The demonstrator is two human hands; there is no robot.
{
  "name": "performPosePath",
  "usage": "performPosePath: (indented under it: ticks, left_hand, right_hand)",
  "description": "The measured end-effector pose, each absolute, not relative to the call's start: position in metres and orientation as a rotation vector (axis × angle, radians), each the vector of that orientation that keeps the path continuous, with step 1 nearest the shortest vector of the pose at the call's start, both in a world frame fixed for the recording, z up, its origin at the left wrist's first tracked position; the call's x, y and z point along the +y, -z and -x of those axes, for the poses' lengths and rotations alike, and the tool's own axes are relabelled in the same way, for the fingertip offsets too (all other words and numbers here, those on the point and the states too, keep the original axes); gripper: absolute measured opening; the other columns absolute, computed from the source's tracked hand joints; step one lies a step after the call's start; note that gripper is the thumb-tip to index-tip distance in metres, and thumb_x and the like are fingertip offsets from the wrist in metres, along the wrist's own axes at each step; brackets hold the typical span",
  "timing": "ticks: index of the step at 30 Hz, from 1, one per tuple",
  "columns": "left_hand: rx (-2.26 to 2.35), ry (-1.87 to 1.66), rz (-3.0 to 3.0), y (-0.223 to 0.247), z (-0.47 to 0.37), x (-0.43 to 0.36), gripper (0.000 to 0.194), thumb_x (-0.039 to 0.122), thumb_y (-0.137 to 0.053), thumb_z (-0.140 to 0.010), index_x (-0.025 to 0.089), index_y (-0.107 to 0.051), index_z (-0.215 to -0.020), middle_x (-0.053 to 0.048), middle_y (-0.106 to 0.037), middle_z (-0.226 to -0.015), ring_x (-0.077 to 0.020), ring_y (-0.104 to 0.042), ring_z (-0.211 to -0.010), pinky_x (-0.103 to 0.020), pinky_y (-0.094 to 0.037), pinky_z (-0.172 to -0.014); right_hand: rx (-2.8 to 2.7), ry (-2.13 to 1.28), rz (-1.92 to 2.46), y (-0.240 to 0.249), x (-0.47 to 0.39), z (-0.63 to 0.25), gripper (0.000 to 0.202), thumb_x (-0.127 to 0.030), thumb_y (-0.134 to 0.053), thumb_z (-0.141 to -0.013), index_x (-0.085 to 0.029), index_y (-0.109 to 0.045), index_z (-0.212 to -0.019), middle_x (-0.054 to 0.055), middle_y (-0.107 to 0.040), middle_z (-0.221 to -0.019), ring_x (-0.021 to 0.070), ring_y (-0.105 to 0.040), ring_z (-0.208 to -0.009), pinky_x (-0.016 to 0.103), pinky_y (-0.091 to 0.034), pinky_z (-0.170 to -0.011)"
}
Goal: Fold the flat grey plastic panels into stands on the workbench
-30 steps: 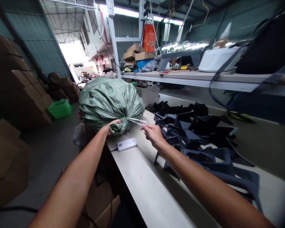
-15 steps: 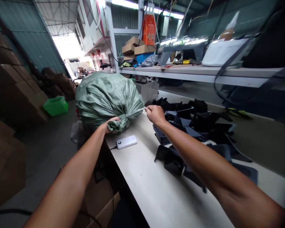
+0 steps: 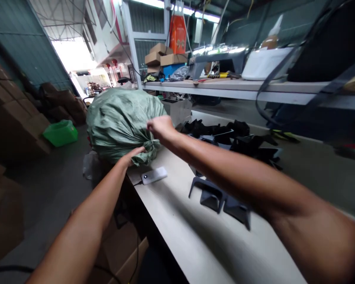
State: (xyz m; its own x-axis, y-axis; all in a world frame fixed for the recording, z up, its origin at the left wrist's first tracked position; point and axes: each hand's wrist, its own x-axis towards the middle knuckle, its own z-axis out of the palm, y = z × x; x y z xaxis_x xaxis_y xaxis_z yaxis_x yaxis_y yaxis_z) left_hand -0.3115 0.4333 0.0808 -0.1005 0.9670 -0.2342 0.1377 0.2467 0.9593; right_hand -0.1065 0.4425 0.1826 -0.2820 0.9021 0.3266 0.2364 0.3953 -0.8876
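Green woven sack point(image 3: 120, 118) sits at surface point(image 3: 177, 225) end, bulky, soft, likely slippery weave. Left hand point(image 3: 133, 154) grip clamps gathered neck point(image 3: 146, 152); right hand point(image 3: 159, 127) grip pinched at neck's tie. Neck: best hold.

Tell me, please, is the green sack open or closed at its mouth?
Closed: the green sack's mouth is gathered into a bunch, gripped by the left hand, with the right hand above it.

My hands crowd the green sack point(image 3: 118, 118), which fills the table's point(image 3: 177, 236) far left corner and blocks that end. A white power bank point(image 3: 154, 175) lies just beside it at the left edge. Black plastic parts point(image 3: 225, 165) heap along the right side. Between them, the near tabletop gives me open passage.
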Motion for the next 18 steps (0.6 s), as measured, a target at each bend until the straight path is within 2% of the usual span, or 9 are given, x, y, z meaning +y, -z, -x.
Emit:
performPosePath:
  ticks: [2,4,7,10,12,15,18]
  left_hand:
    - [1.521,-0.999,-1.207,-0.081,0.313,0.436,0.031,0.045,-0.066,-0.101,0.014,-0.068,-0.097,0.000,-0.068,-0.083,-0.0118,-0.061,-0.065,-0.027,-0.054,-0.061]
    - [1.531,-0.980,-1.319,-0.079,0.315,0.436,0.028,0.042,-0.068,-0.100,0.014,-0.068,-0.094,0.001,-0.066,-0.083,-0.0119,-0.060,-0.065,-0.026,-0.053,-0.061]
    - [1.518,-0.973,-1.466,-0.071,0.316,0.432,0.027,0.038,-0.072,-0.097,0.014,-0.067,-0.087,0.001,-0.065,-0.081,-0.0129,-0.061,-0.067,-0.027,-0.052,-0.063]
    - [1.524,-0.987,-1.577,-0.063,0.315,0.429,0.027,0.038,-0.074,-0.094,0.015,-0.066,-0.081,0.002,-0.065,-0.078,-0.0138,-0.061,-0.069,-0.027,-0.050,-0.065]
    - [1.554,-0.991,-1.632,-0.059,0.314,0.429,0.027,0.038,-0.076,-0.091,0.015,-0.066,-0.079,0.002,-0.065,-0.076,-0.0136,-0.060,-0.067,-0.027,-0.049,-0.064]
    - [1.612,-1.007,-1.701,-0.054,0.309,0.430,0.026,0.038,-0.077,-0.089,0.016,-0.066,-0.080,0.002,-0.065,-0.075,-0.0132,-0.058,-0.065,-0.027,-0.047,-0.063]
    - [1.681,-1.043,-1.756,-0.048,0.302,0.433,0.026,0.038,-0.075,-0.090,0.015,-0.066,-0.083,0.002,-0.064,-0.075,-0.0130,-0.057,-0.065,-0.027,-0.047,-0.063]
  right_hand:
    - [-1.748,-0.868,1.014,-0.209,0.458,0.117,0.031,-0.040,-0.057,-0.104,-0.015,-0.070,-0.092,-0.004,-0.061,-0.069,0.0116,-0.058,-0.061,0.025,-0.046,-0.061]
    - [-1.774,-0.817,1.058,-0.205,0.458,0.114,0.034,-0.034,-0.051,-0.102,-0.014,-0.071,-0.082,-0.005,-0.056,-0.062,0.0123,-0.057,-0.062,0.025,-0.041,-0.060]
    - [-1.896,-0.788,1.123,-0.147,0.435,0.087,0.036,-0.032,-0.062,-0.097,-0.015,-0.065,-0.065,-0.004,-0.054,-0.059,0.0137,-0.059,-0.065,0.026,-0.042,-0.064]
    - [-1.990,-0.793,1.217,-0.085,0.410,0.053,0.036,-0.039,-0.073,-0.095,-0.017,-0.062,-0.068,-0.004,-0.060,-0.064,0.0133,-0.058,-0.063,0.029,-0.048,-0.068]
    - [-1.985,-0.794,1.278,-0.076,0.408,0.044,0.035,-0.040,-0.074,-0.095,-0.018,-0.062,-0.071,-0.005,-0.061,-0.066,0.0123,-0.056,-0.059,0.028,-0.049,-0.066]
    - [-1.931,-0.769,1.243,-0.119,0.425,0.063,0.032,-0.034,-0.069,-0.095,-0.017,-0.064,-0.069,-0.002,-0.059,-0.063,0.0115,-0.050,-0.055,0.026,-0.040,-0.058]
    - [-1.892,-0.720,1.066,-0.181,0.441,0.104,0.035,-0.038,-0.052,-0.101,-0.015,-0.069,-0.082,-0.001,-0.060,-0.069,0.0119,-0.049,-0.059,0.025,-0.035,-0.056]
